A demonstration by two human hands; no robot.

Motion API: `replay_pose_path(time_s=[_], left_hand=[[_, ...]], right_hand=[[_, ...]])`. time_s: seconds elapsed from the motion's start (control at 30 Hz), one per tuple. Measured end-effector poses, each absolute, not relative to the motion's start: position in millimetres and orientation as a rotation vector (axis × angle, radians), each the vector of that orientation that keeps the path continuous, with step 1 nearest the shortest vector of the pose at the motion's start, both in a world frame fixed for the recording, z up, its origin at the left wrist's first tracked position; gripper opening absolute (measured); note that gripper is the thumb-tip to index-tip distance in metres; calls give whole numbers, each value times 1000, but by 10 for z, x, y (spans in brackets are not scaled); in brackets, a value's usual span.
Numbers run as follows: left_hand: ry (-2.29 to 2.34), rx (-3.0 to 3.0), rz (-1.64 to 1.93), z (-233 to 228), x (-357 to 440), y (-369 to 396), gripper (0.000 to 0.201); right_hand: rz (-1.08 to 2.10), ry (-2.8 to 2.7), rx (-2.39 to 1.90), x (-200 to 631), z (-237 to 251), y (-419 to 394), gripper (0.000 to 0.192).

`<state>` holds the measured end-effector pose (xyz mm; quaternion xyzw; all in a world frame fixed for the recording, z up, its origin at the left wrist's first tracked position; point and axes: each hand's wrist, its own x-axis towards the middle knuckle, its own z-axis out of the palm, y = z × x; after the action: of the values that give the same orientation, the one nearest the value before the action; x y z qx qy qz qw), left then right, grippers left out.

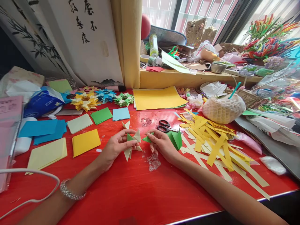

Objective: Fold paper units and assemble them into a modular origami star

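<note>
My left hand (116,147) pinches a pale cream folded paper star piece (131,142) with several pointed tips, just above the red table (131,190). My right hand (161,144) holds a green folded paper piece (174,137), its left tip meeting the cream piece between my two hands. Black-handled scissors (164,125) lie just behind my right hand. A crumpled bit of clear plastic (153,162) lies on the table below my hands.
Yellow paper strips (215,143) are strewn to the right. Square paper stacks in yellow (85,142), green (101,115) and blue (121,113) lie left. Finished paper stars (85,100) sit at the back. A netted fruit (222,107), a yellow sheet (157,97) and a cluttered windowsill (187,75) stand behind.
</note>
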<state>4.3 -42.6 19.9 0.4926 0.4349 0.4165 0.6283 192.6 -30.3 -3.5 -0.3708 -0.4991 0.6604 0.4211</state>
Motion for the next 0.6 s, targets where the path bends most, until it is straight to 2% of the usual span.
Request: replay_pose_path(time_s=[0.2, 0.43, 0.6], left_hand=[[999, 1224, 886, 164, 72, -429, 17], [1003, 1192, 871, 182, 85, -425, 20], [1015, 1203, 879, 191, 81, -416, 17]], right_hand=[[1661, -1256, -878, 1916, 41, -384, 20], [1704, -1269, -824, 1923, 37, -375, 14], [1736, -1238, -811, 1913, 36, -372, 17]])
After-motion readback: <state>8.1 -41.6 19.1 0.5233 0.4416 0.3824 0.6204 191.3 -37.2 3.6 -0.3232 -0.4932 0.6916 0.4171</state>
